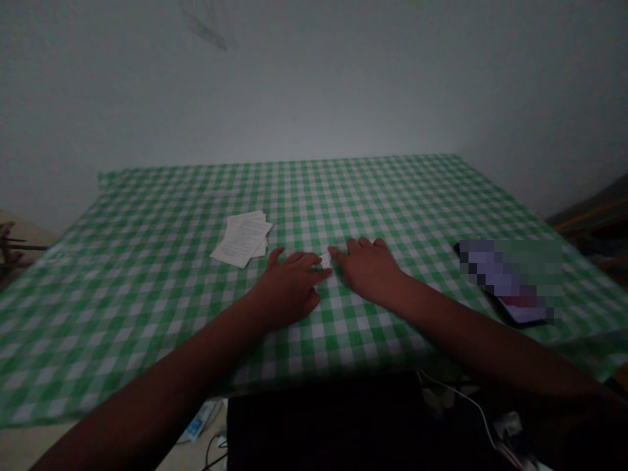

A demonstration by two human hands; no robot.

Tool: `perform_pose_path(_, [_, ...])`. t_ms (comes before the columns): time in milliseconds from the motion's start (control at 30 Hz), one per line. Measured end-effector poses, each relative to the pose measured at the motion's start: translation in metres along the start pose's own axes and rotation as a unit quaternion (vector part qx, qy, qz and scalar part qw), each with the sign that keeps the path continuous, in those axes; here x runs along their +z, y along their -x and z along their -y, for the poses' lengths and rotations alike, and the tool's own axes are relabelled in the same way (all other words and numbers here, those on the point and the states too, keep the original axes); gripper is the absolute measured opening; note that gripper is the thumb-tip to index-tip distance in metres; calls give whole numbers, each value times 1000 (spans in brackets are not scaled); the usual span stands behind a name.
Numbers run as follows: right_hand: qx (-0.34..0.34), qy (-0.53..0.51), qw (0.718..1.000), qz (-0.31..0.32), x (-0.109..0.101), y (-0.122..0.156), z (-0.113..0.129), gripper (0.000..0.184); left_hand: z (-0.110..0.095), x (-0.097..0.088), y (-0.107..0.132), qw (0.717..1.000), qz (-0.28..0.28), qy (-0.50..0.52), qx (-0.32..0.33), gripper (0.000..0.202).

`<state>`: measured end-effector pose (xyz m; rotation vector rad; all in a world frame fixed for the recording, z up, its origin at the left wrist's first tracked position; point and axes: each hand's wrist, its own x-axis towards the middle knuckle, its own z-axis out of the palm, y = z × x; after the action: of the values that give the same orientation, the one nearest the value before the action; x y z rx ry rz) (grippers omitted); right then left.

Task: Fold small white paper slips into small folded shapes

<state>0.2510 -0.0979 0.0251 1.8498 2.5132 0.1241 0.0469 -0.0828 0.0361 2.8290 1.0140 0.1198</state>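
Together, both forearms stretch over the green-checked tablecloth, palms down. The left hand curls loosely and the right hand lies flat and spread. Their fingertips meet on a small white paper scrap mid-table, towards the near edge. Whether the left pinches it is unclear.

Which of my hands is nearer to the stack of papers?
Left. The left hand rests just right of the stack of papers, nearer the camera; the right hand lies farther right.

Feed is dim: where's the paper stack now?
Head view: the paper stack lies on the checked tablecloth, just beyond and left of the left hand.
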Motion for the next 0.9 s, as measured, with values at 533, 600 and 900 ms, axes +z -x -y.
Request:
perform_pose_path(533, [-7, 15, 1000, 2, -4, 7, 12, 42, -1, -1, -1, 1000, -1, 2, -6, 48])
perform_pose_path(600, [7, 15, 1000, 11, -5, 3, 12, 43, -1, 0, -1, 1000, -4, 1, -5, 48])
perform_pose_path(900, [29, -16, 999, 28, -8, -6, 7, 43, 8, 12, -13, 997, -67, 32, -16, 17])
